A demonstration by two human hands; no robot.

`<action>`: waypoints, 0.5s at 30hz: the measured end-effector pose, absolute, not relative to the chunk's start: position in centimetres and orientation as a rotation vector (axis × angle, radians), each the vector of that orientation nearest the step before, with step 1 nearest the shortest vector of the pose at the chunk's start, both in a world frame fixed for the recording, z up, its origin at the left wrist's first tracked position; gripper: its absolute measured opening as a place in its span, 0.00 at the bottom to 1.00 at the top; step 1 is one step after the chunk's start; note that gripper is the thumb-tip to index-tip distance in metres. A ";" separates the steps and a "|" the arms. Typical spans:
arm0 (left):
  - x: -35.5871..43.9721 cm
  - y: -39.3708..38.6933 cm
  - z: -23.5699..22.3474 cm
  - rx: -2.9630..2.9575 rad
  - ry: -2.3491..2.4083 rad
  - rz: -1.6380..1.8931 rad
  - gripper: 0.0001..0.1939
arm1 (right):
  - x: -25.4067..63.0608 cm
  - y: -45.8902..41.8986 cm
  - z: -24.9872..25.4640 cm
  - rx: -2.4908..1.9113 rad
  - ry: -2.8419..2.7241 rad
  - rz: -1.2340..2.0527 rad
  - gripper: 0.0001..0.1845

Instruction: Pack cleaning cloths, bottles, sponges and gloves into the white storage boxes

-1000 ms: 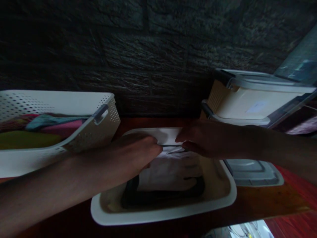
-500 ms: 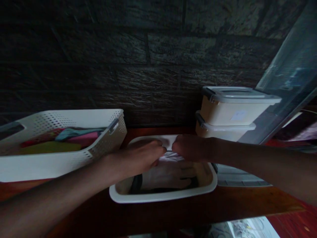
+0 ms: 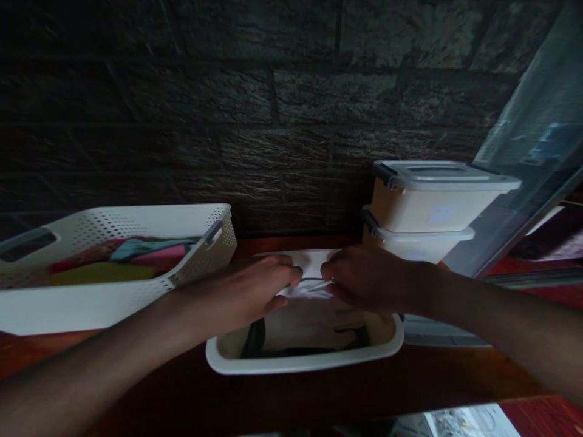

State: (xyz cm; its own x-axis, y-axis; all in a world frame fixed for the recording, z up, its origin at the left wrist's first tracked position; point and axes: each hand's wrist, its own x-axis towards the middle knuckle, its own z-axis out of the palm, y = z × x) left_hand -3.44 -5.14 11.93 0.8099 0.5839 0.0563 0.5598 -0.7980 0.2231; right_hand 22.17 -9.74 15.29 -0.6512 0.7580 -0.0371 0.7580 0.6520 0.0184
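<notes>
A white bin (image 3: 300, 364) stands on a wooden surface in front of me, with folded clothing inside. The top piece is a pale garment (image 3: 300, 328) with a thin dark line near its far edge; dark cloth shows around it. Over the left part of the garment's far edge is my left hand (image 3: 264, 282), its fingers bent and its thumb apart from them. My right hand (image 3: 364, 276) is opposite, by the right part of that edge, also with thumb and bent fingers apart. Both hands look loosened, and their fingertips are close to the cloth.
A white perforated basket (image 3: 91, 300) with colourful cloths (image 3: 150, 252) stands on the left. Two lidded boxes (image 3: 437, 206) are stacked at the right, near a translucent panel (image 3: 523, 133). A dark brick wall (image 3: 273, 121) rises behind. Below the wooden edge lies another container (image 3: 469, 422).
Both hands have loosened from closed grips at the garment's far edge, and the thumbs have come away from the fingers. The hands are slightly farther apart. The view has shifted a little.
</notes>
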 end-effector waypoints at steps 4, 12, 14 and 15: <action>-3.4 -5.0 13.5 2.752 0.925 0.132 0.08 | 22.8 -10.2 15.4 1.360 2.954 -0.258 0.11; -3.2 -4.3 13.6 2.748 0.940 0.550 0.07 | 23.6 -7.8 12.4 1.596 3.138 -0.647 0.09; -3.7 -4.2 12.6 2.671 1.011 0.617 0.08 | 23.7 -7.7 12.1 1.633 3.159 -0.683 0.09; -3.8 -4.1 12.2 2.635 1.030 0.615 0.08 | 23.7 -7.8 12.0 1.626 3.164 -0.694 0.09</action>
